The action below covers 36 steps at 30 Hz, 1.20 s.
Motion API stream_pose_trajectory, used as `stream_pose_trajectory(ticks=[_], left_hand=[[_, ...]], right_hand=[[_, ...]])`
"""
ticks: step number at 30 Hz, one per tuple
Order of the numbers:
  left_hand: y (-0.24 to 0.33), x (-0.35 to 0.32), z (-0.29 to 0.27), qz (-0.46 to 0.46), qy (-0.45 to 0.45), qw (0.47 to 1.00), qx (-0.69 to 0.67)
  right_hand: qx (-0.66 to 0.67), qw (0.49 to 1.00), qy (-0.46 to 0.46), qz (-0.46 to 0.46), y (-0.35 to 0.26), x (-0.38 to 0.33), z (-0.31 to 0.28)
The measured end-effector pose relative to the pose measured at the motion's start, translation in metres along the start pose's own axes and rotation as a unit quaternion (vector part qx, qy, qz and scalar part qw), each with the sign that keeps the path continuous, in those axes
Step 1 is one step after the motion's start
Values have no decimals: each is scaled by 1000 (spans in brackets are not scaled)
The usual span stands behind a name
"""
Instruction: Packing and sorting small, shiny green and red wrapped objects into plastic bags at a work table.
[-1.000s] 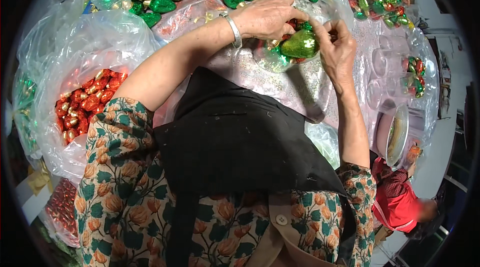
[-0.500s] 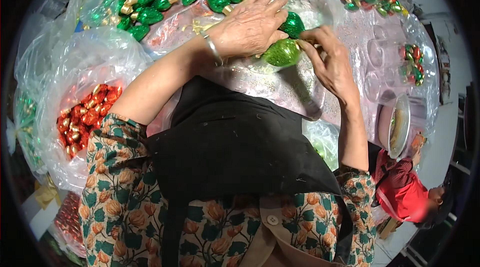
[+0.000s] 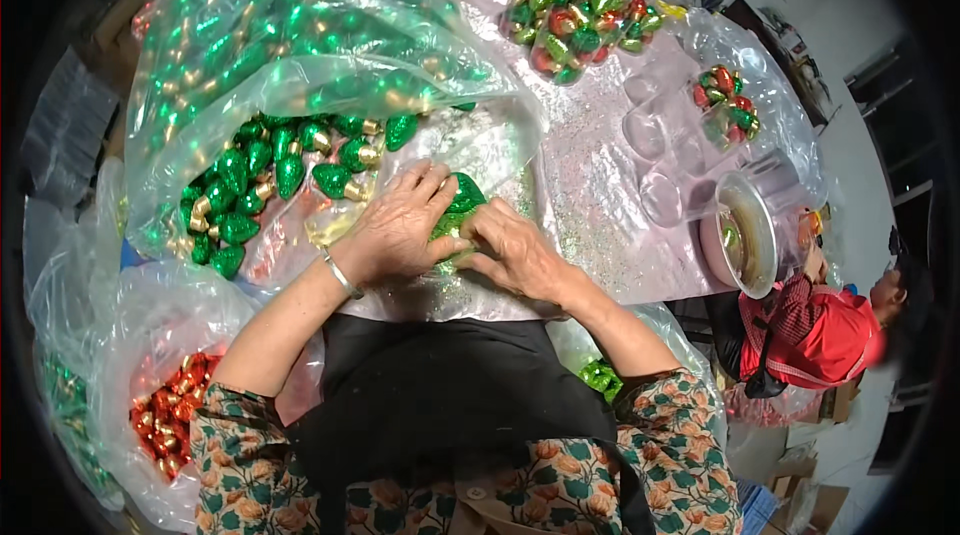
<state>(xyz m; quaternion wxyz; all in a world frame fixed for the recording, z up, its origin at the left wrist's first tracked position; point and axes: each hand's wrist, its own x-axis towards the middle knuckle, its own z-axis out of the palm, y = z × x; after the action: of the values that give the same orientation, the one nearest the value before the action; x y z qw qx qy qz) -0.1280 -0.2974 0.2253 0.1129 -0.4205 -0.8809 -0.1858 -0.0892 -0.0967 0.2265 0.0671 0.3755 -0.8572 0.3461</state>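
Observation:
My left hand (image 3: 400,220) is at the middle of the table, its thumb and fingers closed around a glittery light green bulb ornament (image 3: 449,224). My right hand (image 3: 513,248) pinches the same ornament from the other side; its fingertips and much of the ornament are covered. A darker green bulb ornament (image 3: 464,194) shows just beyond, close to the fingers of both hands. To the left of my left hand, more dark green bulb ornaments (image 3: 290,175) with gold caps spill from the mouth of a large clear plastic bag (image 3: 300,80).
Red ornaments (image 3: 172,415) fill a plastic bag at the lower left. Mixed ornaments (image 3: 575,20) lie at the far side, others (image 3: 727,105) at the right by clear plastic cups (image 3: 660,197). A round tub (image 3: 745,235) stands near a person in red (image 3: 810,335). Glitter covers the pinkish tabletop (image 3: 590,165).
The view has shifted, showing more of the far table. My right hand has closed in on the light green ornament, and my left fingers, flatter before, now curl about it.

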Motion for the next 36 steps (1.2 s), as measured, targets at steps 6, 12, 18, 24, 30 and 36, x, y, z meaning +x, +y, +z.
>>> stream_pose_trajectory(ticks=[6,12,18,24,30,36], left_hand=[[8,-15,-44,-36,138,990,21],[-21,-106,-61,-184,137,973,19],[-39,-185,-79,-304,175,932,92],[-63,-322,-120,-481,221,828,185],[-16,-458,-63,-644,213,734,39],[-75,-668,108,-538,-150,789,255]], right_hand=[[-89,994,56,11,-5,-20,-62],[-240,949,165,118,76,-20,-127],[-275,905,311,89,264,32,-111],[-313,883,320,144,291,74,-113],[-547,750,306,210,212,-61,-136],[-572,682,74,450,201,-142,-158]])
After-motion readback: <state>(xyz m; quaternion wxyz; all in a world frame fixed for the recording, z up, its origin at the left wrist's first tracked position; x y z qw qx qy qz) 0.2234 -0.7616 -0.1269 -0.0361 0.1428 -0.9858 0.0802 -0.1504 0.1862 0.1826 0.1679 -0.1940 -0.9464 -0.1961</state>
